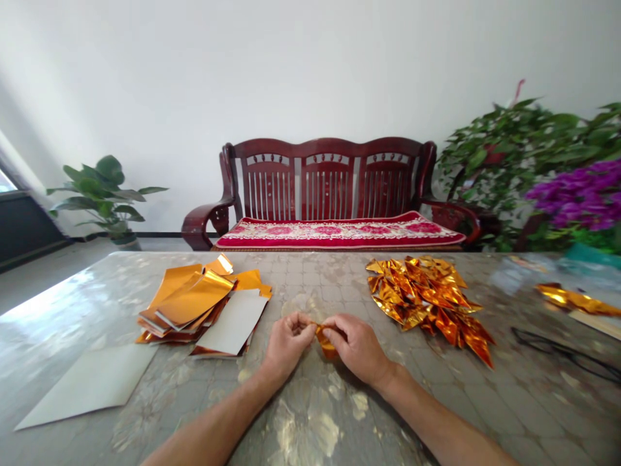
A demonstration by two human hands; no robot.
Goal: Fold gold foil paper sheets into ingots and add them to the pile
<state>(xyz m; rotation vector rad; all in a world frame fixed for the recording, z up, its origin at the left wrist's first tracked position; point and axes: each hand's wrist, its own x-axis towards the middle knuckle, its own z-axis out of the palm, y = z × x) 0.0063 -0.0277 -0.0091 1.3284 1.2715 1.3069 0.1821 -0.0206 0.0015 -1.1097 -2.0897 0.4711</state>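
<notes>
Between my two hands is a small piece of orange-gold foil paper (pixel 328 349), held a little above the table and partly hidden by the fingers. My left hand (pixel 291 340) pinches its left end with thumb and fingertips. At the other end, my right hand (pixel 356 346) grips it, thumb pressed against curled fingers. To the left lies a loose stack of flat gold foil sheets (pixel 191 298), with some white-backed sheets (pixel 231 323) face down beside it. A heap of folded gold foil pieces (pixel 427 298) with pointed ends sits to the right.
A larger pale sheet (pixel 90 385) lies at the left on the patterned table (pixel 310 414). Toward the right edge are black-framed glasses (pixel 567 353), more gold foil (pixel 577 301) and clear plastic (pixel 521 275). Behind the table stands a dark red wooden bench (pixel 327 184), with plants either side.
</notes>
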